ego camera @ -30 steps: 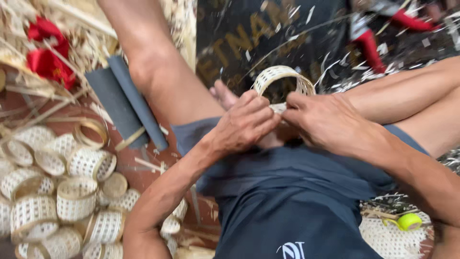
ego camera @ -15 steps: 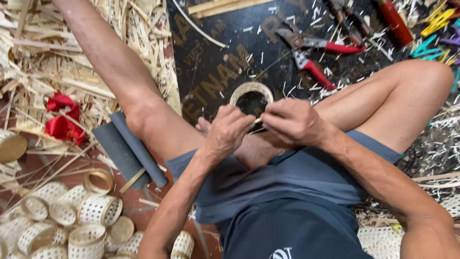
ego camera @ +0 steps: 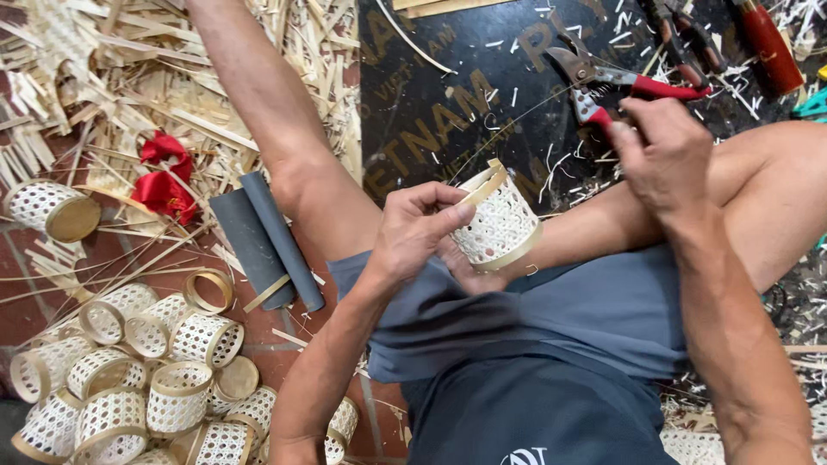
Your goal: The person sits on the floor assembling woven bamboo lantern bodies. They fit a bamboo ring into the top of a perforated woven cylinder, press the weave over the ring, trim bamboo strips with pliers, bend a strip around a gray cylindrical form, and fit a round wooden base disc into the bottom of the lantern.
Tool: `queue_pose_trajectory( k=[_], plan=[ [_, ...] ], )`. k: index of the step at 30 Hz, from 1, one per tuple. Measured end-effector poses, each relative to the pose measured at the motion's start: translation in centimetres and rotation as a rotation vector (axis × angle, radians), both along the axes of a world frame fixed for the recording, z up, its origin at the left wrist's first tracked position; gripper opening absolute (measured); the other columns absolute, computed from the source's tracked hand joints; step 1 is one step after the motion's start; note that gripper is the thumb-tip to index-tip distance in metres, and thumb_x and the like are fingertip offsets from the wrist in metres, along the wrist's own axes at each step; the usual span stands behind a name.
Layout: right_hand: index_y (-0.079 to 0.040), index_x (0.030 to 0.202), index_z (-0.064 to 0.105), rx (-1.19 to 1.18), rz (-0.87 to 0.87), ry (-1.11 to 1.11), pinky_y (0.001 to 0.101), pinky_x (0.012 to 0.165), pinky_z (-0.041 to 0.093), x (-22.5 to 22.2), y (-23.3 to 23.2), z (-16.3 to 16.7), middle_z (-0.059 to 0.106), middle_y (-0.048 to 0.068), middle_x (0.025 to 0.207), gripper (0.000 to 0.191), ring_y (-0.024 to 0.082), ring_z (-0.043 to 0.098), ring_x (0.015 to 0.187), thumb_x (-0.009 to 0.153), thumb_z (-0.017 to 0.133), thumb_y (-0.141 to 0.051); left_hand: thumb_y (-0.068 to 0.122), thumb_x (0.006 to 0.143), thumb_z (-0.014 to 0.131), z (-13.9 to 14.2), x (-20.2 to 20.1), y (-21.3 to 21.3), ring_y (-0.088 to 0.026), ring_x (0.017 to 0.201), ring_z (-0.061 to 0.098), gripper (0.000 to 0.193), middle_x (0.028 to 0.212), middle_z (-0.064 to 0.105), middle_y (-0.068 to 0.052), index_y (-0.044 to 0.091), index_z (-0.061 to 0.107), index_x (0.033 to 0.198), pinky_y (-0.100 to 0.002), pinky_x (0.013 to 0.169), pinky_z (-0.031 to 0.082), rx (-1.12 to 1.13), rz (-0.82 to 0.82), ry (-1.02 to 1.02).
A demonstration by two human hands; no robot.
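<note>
My left hand (ego camera: 419, 239) holds a small woven bamboo cup (ego camera: 500, 221) with a pale rim, tilted on its side above my lap. My right hand (ego camera: 662, 156) is raised to the right of the cup, fingers pinched together; a thin strand runs from near it towards the cup. Whether the fingers grip that strand I cannot tell. Red-handled pruning shears (ego camera: 603, 82) lie on the dark board just above my right hand.
Several finished woven cups (ego camera: 155, 379) are piled at the lower left, one more (ego camera: 50, 209) at the far left. Two grey rolled sheets (ego camera: 267, 241), red ribbon (ego camera: 162, 179), a bamboo ring (ego camera: 207, 290) and scattered bamboo strips (ego camera: 129, 77) cover the floor. More tools (ego camera: 767, 43) lie top right.
My hands have parted: the right one moved up and to the right, away from the cup. The left hand has turned the cup so its woven side shows.
</note>
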State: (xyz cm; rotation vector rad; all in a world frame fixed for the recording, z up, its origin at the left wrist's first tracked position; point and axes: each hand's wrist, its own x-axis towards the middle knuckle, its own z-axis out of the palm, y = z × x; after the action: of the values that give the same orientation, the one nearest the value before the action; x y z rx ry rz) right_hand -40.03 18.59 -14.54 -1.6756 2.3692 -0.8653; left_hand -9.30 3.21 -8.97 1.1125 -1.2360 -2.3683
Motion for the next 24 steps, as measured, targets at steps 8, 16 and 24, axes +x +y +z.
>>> queue_pose_trajectory(
  k=[8, 16, 24],
  plan=[
    [0.0, 0.142, 0.059, 0.162, 0.003, 0.333, 0.0541, 0.104, 0.043, -0.8, -1.1, -0.4, 0.059, 0.025, 0.136, 0.087, 0.042, 0.053, 0.127, 0.073, 0.09, -0.043, -0.003, 0.091, 0.077, -0.9, 1.8, -1.0, -0.016, 0.099, 0.061, 0.013, 0.098, 0.067, -0.006, -0.004, 0.074, 0.103, -0.029, 0.092, 0.05, -0.208, 0.077, 0.374],
    [-0.001, 0.139, 0.057, 0.523, 0.065, 0.208, 0.0568, 0.092, 0.046, -4.1, -5.1, -2.7, 0.059, 0.025, 0.115, 0.085, 0.043, 0.059, 0.107, 0.077, 0.088, -0.05, -0.004, 0.09, 0.078, -1.1, 2.7, -2.2, -0.017, 0.099, 0.06, 0.013, 0.097, 0.065, -0.005, -0.001, 0.073, 0.101, -0.03, 0.09, 0.049, -0.485, 0.091, 0.439],
    [0.003, 0.129, 0.059, 0.275, 0.138, -1.111, 0.0332, 0.089, 0.056, 6.0, 3.8, 9.5, 0.071, 0.007, 0.103, 0.045, 0.019, 0.07, 0.095, 0.086, 0.069, -0.006, -0.006, 0.092, 0.077, -2.1, 3.9, -2.0, -0.016, 0.099, 0.059, 0.015, 0.1, 0.064, -0.005, 0.0, 0.073, 0.105, -0.029, 0.09, 0.049, -0.431, 0.14, 0.407]
  ],
)
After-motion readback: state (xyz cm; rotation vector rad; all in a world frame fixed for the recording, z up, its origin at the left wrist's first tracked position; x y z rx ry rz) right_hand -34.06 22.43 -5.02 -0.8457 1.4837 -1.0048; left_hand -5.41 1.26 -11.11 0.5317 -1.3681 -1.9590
